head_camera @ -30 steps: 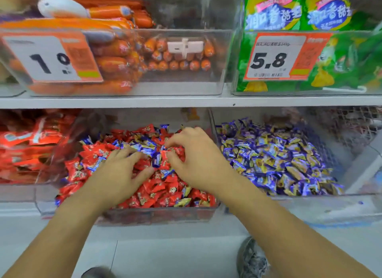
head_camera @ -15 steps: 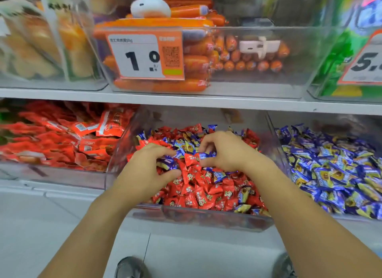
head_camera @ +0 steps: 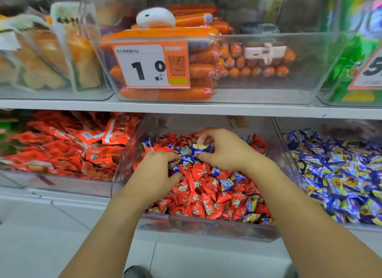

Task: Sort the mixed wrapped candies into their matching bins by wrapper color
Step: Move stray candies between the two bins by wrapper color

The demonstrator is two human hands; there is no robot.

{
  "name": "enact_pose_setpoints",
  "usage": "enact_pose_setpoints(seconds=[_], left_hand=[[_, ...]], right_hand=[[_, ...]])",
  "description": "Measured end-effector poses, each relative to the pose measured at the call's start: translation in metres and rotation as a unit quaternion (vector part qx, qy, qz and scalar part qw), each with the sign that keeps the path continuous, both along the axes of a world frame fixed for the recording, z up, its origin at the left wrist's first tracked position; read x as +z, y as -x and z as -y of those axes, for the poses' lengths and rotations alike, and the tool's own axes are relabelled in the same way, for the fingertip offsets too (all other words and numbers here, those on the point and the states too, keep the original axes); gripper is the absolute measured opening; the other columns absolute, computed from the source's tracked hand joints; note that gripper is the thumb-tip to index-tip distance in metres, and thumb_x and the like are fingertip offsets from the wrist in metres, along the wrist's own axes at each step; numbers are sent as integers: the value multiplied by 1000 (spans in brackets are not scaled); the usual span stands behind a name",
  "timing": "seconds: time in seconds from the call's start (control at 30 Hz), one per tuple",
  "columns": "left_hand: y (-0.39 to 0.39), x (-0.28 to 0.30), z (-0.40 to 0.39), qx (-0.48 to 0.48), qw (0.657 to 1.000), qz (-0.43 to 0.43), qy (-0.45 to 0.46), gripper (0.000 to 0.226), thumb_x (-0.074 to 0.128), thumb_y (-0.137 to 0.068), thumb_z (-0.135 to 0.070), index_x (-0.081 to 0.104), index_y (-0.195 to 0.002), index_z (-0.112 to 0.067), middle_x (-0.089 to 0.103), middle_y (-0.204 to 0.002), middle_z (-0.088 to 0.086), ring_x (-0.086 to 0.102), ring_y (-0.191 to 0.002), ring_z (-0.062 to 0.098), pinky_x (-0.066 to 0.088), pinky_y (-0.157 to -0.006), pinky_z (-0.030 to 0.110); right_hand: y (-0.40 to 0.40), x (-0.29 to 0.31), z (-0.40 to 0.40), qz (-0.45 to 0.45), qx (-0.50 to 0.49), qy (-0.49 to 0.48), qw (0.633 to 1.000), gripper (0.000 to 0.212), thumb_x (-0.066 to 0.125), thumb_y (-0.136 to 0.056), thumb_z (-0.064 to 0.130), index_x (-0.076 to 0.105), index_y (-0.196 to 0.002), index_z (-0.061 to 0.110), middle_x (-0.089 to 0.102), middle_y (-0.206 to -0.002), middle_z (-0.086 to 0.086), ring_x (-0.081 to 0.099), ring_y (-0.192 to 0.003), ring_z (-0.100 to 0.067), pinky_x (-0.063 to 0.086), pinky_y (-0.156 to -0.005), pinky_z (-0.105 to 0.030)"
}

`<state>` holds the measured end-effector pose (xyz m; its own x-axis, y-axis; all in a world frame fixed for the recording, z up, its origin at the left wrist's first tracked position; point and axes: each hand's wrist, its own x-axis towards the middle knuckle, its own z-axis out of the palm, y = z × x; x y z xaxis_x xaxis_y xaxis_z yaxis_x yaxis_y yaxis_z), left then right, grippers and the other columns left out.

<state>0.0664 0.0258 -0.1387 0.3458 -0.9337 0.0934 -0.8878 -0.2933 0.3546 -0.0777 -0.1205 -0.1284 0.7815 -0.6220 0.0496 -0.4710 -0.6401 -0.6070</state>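
A clear middle bin [head_camera: 206, 229] on the lower shelf holds red wrapped candies [head_camera: 198, 197] with blue ones mixed in. My right hand [head_camera: 225, 151] pinches a blue wrapped candy [head_camera: 200, 149] lifted a little above the pile. My left hand [head_camera: 157, 170] lies on the pile with its fingers curled over several blue candies [head_camera: 184, 160] near the middle. To the right, a second clear bin [head_camera: 278, 133] is filled with blue and yellow wrapped candies [head_camera: 339, 174].
Left of the middle bin lie red snack packets [head_camera: 68, 145]. The shelf board [head_camera: 186, 109] above carries a clear bin of orange sausages [head_camera: 206, 70] with a 1.0 price tag [head_camera: 152, 65]. Green bags [head_camera: 355, 60] stand upper right. White floor lies below.
The view has swung left, so the bins sit further right. My right hand has taken a blue candy between its fingers and raised it; my left hand has stayed on the pile.
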Motion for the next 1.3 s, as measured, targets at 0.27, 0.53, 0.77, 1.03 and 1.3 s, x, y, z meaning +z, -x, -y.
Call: enact_pose_setpoints(seconds=[0.27, 0.53, 0.77, 1.03, 1.3], left_hand=[[-2, 3, -2, 36, 998, -60, 9, 34, 74, -84, -35, 71, -115, -23, 70, -101, -2, 58, -82, 10, 37, -64, 14], [-20, 5, -6, 84, 992, -96, 19, 11, 76, -84, -27, 75, -94, -24, 69, -81, -2, 60, -70, 11, 39, -57, 17], [-21, 8, -9, 120, 982, -125, 80, 9, 72, -88, -19, 72, -96, -19, 62, -93, -2, 56, -76, 7, 37, -63, 17], [-19, 4, -16, 98, 991, -88, 12, 10, 67, -91, -27, 62, -99, -26, 53, -68, -2, 46, -52, 10, 30, -46, 22], [-28, 6, -18, 89, 987, -110, 75, 19, 71, -88, -18, 66, -104, -26, 60, -89, -4, 57, -72, 10, 42, -60, 21]], right_hand=[[-24, -16, -10, -44, 83, -8, 996, 31, 75, -87, 20, 70, -117, 20, 65, -95, 13, 48, -74, 4, 37, -72, -13], [-8, -2, -2, -27, 35, -62, 997, 34, 75, -87, 22, 68, -120, 29, 63, -113, 8, 56, -98, -3, 45, -88, -24], [-10, 7, -7, 23, -2, -199, 980, 49, 44, -93, -9, 50, -133, 19, 51, -89, 0, 45, -45, -2, 29, -36, -17], [-38, -6, -30, -111, 91, -52, 988, 42, 69, -86, 50, 59, -124, 33, 40, -110, 1, 50, -87, -11, 42, -79, -27], [-34, -10, -24, -31, 85, -50, 995, 33, 56, -97, 48, 67, -109, 20, 61, -102, 4, 59, -92, -16, 47, -82, -34]])
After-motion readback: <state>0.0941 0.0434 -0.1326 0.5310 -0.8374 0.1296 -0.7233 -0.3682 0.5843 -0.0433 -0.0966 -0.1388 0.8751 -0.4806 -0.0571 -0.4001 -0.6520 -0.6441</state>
